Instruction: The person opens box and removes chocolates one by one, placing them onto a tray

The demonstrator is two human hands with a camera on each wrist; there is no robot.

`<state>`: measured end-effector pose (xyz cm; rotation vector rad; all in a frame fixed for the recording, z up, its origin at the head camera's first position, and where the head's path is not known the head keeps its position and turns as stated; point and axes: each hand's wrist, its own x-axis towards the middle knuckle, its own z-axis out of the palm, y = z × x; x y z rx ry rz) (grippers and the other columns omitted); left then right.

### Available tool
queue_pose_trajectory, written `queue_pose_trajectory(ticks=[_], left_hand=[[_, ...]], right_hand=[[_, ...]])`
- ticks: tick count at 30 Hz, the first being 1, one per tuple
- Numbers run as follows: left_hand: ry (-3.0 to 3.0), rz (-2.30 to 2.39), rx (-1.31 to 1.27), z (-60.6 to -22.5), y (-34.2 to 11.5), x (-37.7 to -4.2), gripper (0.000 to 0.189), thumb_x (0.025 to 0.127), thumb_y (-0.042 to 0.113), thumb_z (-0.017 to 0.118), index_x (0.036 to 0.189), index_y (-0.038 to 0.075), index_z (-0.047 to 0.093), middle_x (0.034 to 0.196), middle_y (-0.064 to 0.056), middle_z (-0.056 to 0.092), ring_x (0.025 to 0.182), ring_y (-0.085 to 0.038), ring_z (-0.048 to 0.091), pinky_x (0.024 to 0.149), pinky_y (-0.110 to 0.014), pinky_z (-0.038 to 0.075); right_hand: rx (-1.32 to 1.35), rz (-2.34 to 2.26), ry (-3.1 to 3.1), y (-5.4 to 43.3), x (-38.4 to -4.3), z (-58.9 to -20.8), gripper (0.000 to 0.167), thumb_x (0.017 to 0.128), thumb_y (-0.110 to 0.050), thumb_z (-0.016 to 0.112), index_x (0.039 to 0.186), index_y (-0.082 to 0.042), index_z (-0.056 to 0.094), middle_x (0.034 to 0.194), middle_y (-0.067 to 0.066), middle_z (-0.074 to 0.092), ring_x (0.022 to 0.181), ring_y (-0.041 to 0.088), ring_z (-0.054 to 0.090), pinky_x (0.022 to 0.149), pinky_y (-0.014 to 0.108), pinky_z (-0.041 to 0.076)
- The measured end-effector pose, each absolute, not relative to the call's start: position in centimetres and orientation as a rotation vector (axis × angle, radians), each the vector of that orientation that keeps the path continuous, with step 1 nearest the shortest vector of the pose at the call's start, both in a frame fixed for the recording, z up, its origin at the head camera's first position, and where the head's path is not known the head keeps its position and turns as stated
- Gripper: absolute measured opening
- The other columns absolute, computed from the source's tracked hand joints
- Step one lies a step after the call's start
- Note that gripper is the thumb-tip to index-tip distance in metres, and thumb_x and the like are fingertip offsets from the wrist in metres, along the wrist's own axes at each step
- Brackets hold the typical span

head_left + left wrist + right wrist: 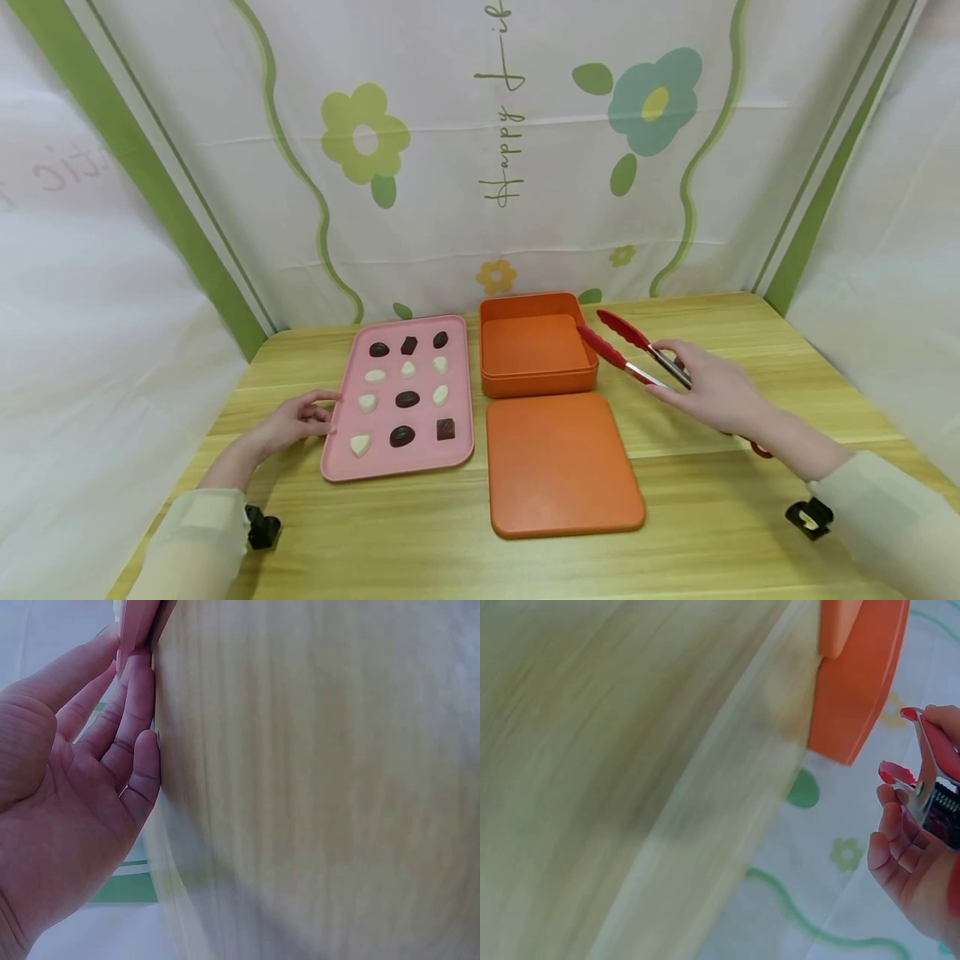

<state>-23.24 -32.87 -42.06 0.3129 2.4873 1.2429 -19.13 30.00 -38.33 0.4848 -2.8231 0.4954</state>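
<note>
My left hand (pixel 288 427) is at the left edge of a pink tray (pixel 341 454), pinching its rim between thumb and fingers, as the left wrist view shows. On the tray sit rows of small chocolates, some dark like the square piece (pixel 446 429), some white like the heart-shaped one (pixel 361 446). My right hand (pixel 718 387) grips a pair of tongs (pixel 660 360) with red tips and metal arms. The tong tips are spread with nothing between them, one overlapping the right wall of an orange box (pixel 538 384) in the head view.
An orange lid (pixel 564 467) lies flat in front of the box, right of the tray. The wooden table (pixel 360 533) ends at a printed curtain (pixel 442 208) behind, with more white cloth at both sides.
</note>
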Motion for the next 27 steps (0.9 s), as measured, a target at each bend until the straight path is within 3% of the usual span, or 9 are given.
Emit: queue_pose_trajectory(ticks=[8,15,21,27], left_hand=[[2.511,1.204,0.296,-42.2,-33.1,-23.6,0.057,0.092,0.014,0.068,0.141,-0.001,0.044,0.098,-0.01,0.064,0.079,-0.019,0.051,0.065,-0.028,0.038],[2.518,1.187,0.276,-42.2,-32.9,-23.6,0.056,0.092,0.016,0.069,0.14,0.0,0.045,0.098,-0.009,0.065,0.082,-0.02,0.051,0.068,-0.029,0.039],[2.518,1.184,0.259,-42.2,-32.9,-23.5,0.056,0.092,0.017,0.069,0.14,0.001,0.046,0.098,-0.009,0.065,0.083,-0.02,0.052,0.069,-0.03,0.039],[2.508,1.189,0.257,-42.0,-32.9,-23.4,0.056,0.092,0.016,0.068,0.14,0.0,0.044,0.098,-0.009,0.064,0.082,-0.02,0.052,0.068,-0.03,0.039]], right_hand=[[0.356,0.519,-2.894,32.2,-20.7,-39.3,0.066,0.09,-0.051,0.064,0.136,-0.008,0.046,0.101,0.016,0.062,0.075,0.024,0.059,0.047,0.033,0.04],[0.255,0.563,-2.959,33.6,-21.9,-40.5,0.069,0.091,-0.052,0.062,0.135,-0.003,0.044,0.093,0.013,0.058,0.059,0.018,0.047,0.045,0.033,0.035],[0.216,0.593,-2.995,34.2,-22.7,-41.1,0.071,0.091,-0.055,0.06,0.137,-0.004,0.042,0.096,0.015,0.058,0.057,0.018,0.047,0.044,0.034,0.034],[0.217,0.602,-3.03,34.2,-23.2,-41.4,0.073,0.09,-0.057,0.06,0.135,-0.002,0.042,0.087,0.009,0.057,0.056,0.018,0.046,0.045,0.034,0.033]])
